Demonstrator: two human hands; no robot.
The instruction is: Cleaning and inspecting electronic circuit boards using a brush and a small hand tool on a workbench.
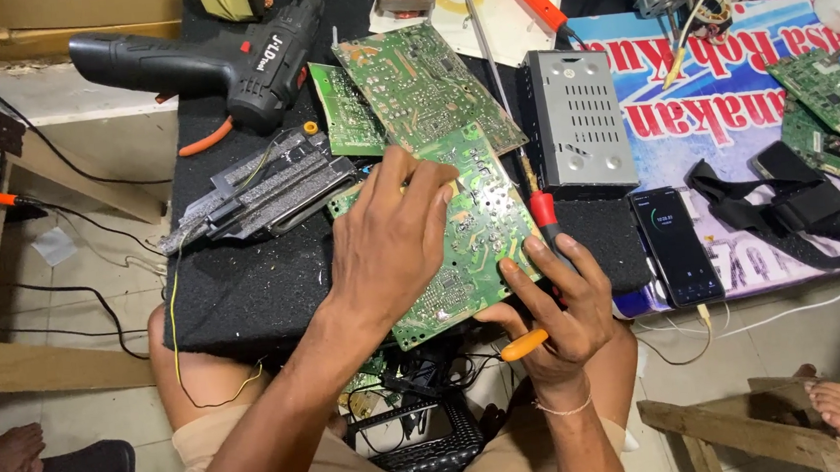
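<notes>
Centrally, the left hand (pixel 395 238) lay palm-down on a green rectangular circuit board (pixel 470 237), fingers spread and pressing its face; the board rested on a black foam mat (pixel 244 290). The right hand (pixel 555 305) gripped the board's near edge, fingers curled around a slim orange-and-black handled tool (pixel 542 256) whose shaft ran up past the fingertips. Beyond the left fingertips lay more green boards (pixel 408 77). A perforated grey metal box (pixel 581 118) and a black phone (pixel 678 246) sat beside the right fingers.

A green circuit board (pixel 474 227) lies on the black foam-topped surface (pixel 254 289), a black power drill (pixel 217 62) behind-left, a grey perforated metal box (pixel 581 118) right.
</notes>
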